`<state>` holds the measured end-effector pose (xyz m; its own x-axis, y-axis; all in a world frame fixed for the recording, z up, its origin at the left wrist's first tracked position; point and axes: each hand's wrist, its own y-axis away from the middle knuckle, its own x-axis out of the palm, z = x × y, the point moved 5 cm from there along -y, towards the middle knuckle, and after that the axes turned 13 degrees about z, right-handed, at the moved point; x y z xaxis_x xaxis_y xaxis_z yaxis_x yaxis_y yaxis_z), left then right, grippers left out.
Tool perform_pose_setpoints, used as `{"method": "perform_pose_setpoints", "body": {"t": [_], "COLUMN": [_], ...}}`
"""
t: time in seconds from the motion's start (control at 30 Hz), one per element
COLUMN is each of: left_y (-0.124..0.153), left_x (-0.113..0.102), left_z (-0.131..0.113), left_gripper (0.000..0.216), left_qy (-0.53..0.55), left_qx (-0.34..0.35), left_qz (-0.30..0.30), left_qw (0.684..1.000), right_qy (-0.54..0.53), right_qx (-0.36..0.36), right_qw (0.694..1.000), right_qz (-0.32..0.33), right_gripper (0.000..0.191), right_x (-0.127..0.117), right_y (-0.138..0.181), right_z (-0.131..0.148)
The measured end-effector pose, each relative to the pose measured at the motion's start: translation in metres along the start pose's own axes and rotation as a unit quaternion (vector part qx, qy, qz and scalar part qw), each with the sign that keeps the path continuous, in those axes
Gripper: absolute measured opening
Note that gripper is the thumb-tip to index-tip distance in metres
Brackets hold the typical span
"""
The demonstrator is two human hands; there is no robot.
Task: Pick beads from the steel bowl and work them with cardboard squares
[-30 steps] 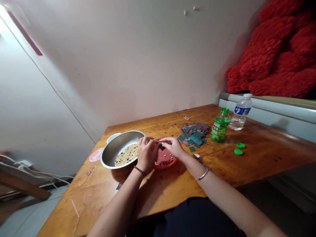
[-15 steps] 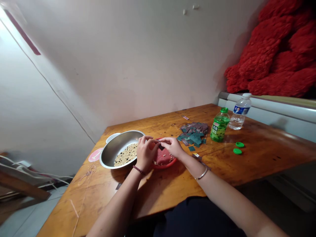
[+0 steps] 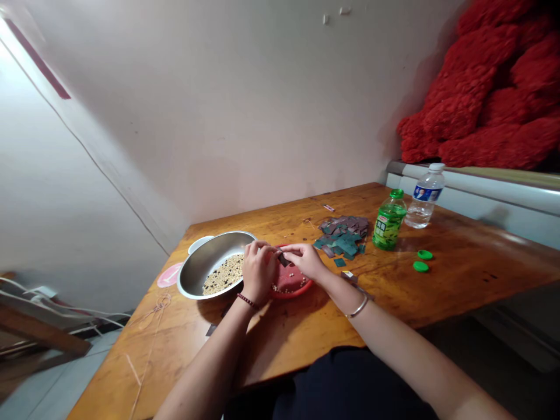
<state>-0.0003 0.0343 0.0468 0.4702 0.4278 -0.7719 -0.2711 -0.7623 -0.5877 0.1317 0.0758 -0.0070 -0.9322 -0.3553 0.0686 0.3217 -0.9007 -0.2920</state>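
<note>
Both my hands meet over a small red dish [image 3: 294,285] that holds several pale beads. My left hand [image 3: 258,269] and my right hand [image 3: 306,259] have their fingers pinched together on a small dark piece [image 3: 284,259] held between them. Just left of the dish stands a metal bowl [image 3: 205,261] with a heap of pale and dark beads [image 3: 224,274] in it. A pile of small teal and purple card pieces [image 3: 343,236] lies to the right of my right hand.
A green bottle [image 3: 387,221] and a clear water bottle [image 3: 424,198] stand at the back right of the wooden table [image 3: 459,280], with two green caps [image 3: 422,261] in front. A red fluffy blanket [image 3: 485,93] lies on a ledge. Thin thread [image 3: 151,326] lies near the table's left edge.
My hands have stayed over the red dish; the fingertips have shifted slightly around the small dark piece. The view has drifted a little.
</note>
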Motion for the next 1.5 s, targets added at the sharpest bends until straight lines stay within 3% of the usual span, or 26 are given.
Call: {"method": "perform_pose_setpoints", "body": {"t": [0.13, 0.33, 0.87, 1.03, 1.23, 1.33, 1.5], "left_y": [0.002, 0.005, 0.005, 0.005, 0.005, 0.004, 0.003], "left_x": [0.002, -0.003, 0.008, 0.01, 0.01, 0.007, 0.01], "left_z": [-0.005, -0.005, -0.011, -0.006, -0.008, -0.005, -0.004], "left_gripper": [0.012, 0.01, 0.012, 0.012, 0.01, 0.012, 0.013], "left_qy": [-0.005, -0.033, -0.06, -0.067, -0.066, -0.065, -0.039], "left_qx": [0.019, 0.019, 0.058, 0.023, 0.044, 0.014, 0.013], "left_qz": [0.001, -0.051, 0.026, 0.007, 0.008, -0.011, 0.005], "left_qw": [1.0, 0.998, 0.996, 0.997, 0.997, 0.998, 0.999], "right_qy": [-0.025, -0.036, 0.085, 0.087, 0.06, 0.056, 0.073], "right_qx": [0.016, 0.023, 0.004, 0.001, 0.021, 0.029, 0.017], "right_qw": [0.999, 0.999, 0.996, 0.996, 0.998, 0.998, 0.997], "right_qz": [0.012, 0.02, -0.013, -0.012, 0.006, 0.013, 0.006], "right_gripper": [0.029, 0.032, 0.036, 0.034, 0.035, 0.036, 0.036], "right_x": [0.002, 0.003, -0.008, -0.008, -0.006, -0.004, -0.004], "right_y": [0.0, 0.0, -0.002, -0.003, -0.002, -0.001, 0.0], "right_z": [-0.002, -0.003, -0.01, -0.011, -0.01, -0.007, -0.003]}}
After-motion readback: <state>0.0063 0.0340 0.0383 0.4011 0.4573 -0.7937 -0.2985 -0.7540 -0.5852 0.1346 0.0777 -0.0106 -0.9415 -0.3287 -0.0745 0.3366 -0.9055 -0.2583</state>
